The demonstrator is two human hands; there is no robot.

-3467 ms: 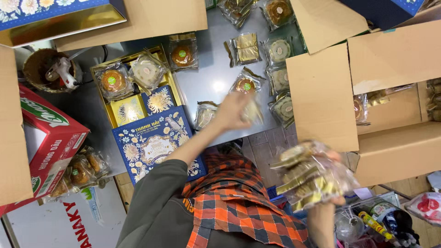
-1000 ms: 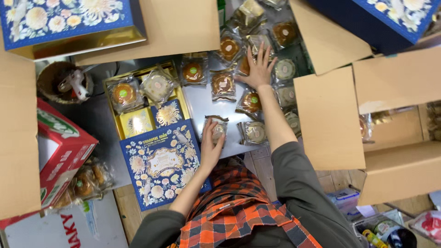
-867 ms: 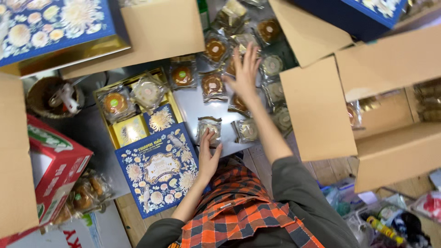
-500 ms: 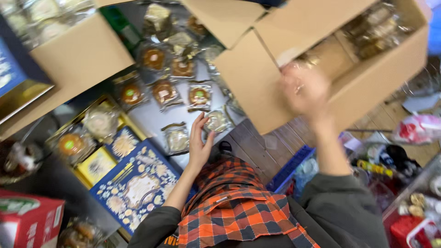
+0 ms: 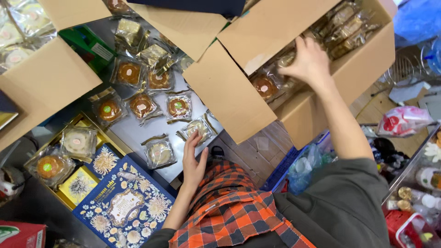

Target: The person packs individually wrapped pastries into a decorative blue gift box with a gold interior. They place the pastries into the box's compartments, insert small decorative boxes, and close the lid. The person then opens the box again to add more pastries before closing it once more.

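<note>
Right grip (image 5: pixel 308 62) now deeper among wrapped cakes (image 5: pixel 342 27) inside carton (image 5: pixel 367 69).

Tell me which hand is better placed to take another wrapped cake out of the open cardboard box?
The right hand. It is already inside the open cardboard box, fingers spread over the wrapped cakes there. The left hand lies flat on the grey table, touching a wrapped cake away from the box.

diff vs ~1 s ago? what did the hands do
The right hand left the wrapped cakes spread on the table and moved right into the open cardboard box, its fingers now on the packets inside. The left hand stayed flat at the table edge by a wrapped cake. The blue gift box is unmoved.
</note>
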